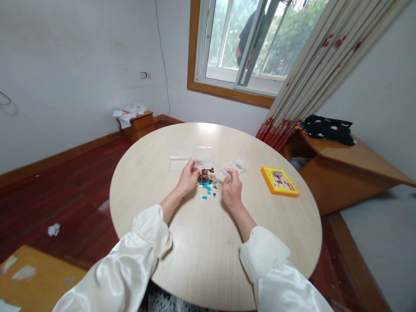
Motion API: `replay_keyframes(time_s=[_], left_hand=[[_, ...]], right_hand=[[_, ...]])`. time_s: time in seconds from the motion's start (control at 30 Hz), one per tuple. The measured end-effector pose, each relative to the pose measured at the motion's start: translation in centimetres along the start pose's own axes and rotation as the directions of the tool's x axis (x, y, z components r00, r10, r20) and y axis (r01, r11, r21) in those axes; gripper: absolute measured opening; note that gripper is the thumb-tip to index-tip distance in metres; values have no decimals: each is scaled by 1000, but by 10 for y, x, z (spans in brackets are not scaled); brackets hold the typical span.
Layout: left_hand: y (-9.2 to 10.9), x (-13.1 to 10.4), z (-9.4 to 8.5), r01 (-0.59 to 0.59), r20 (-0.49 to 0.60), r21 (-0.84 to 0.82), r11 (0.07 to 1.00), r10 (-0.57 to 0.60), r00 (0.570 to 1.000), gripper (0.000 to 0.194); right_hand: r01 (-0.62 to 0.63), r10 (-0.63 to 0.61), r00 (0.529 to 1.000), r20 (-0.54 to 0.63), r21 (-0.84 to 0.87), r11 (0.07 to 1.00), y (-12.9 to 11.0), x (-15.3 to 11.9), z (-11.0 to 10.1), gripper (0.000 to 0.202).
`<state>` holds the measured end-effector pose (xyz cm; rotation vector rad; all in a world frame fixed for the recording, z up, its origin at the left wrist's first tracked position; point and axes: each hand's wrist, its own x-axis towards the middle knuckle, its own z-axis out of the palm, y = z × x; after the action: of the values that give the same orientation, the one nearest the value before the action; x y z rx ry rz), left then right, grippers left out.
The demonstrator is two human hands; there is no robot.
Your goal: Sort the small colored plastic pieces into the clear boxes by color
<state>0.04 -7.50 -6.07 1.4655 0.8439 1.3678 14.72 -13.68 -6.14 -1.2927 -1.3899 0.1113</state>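
White satin sleeves (113, 268) are seen nearest the camera, reached across the pale round table (201, 268) from its near edge. Farthest left among the things on the tabletop, a clear plastic tray (176, 164) is set down just beyond the left hand (188, 178). That hand is held at the left side of a pile of small pieces (206, 182), with thumb and fingers brought together; what is pinched there cannot be made out.

The pieces, blue, dark brown and pale yellow, are heaped between the two hands, and a few blue ones are scattered on the near side. By the right hand (232, 188), to the right of the pile, a bit of clear plastic (225, 172) is pinched between thumb and fingers. Just beyond it, a clear packet (238, 164) is laid flat; farther right, a yellow box (280, 182) is placed well apart.

The step in hand is judged to be the handling of loose pieces and their clear wrapping. For any move from here, a light fingertip grip and slow wrists are called for, since small pieces could easily be scattered.
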Motion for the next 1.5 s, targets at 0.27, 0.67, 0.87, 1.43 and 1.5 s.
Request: replay_keyframes(time_s=[0.27, 0.67, 0.87, 1.43, 1.5], left_hand=[[-2, 2, -2, -23, -19, 29, 999, 24, 1000, 32], [-4, 3, -3, -68, 0, 33, 997, 68, 998, 30], [-4, 3, -2, -72, 14, 27, 997, 72, 997, 29], [17, 9, -14, 94, -254, -327, 940, -183, 950, 36], [18, 14, -21, 69, -341, -414, 907, -225, 913, 34]], right_hand=[[-15, 15, 1000, 4, 14, 1000, 2, 0, -2, 22], [-26, 25, 1000, 10, 101, 995, 8, -1, 1, 19], [12, -10, 1000, -18, 121, 993, 9, -1, 1, 20], [162, -162, 983, -81, -8, 987, 5, 2, -1, 38], [163, -165, 983, -76, -28, 986, 6, 2, -2, 36]])
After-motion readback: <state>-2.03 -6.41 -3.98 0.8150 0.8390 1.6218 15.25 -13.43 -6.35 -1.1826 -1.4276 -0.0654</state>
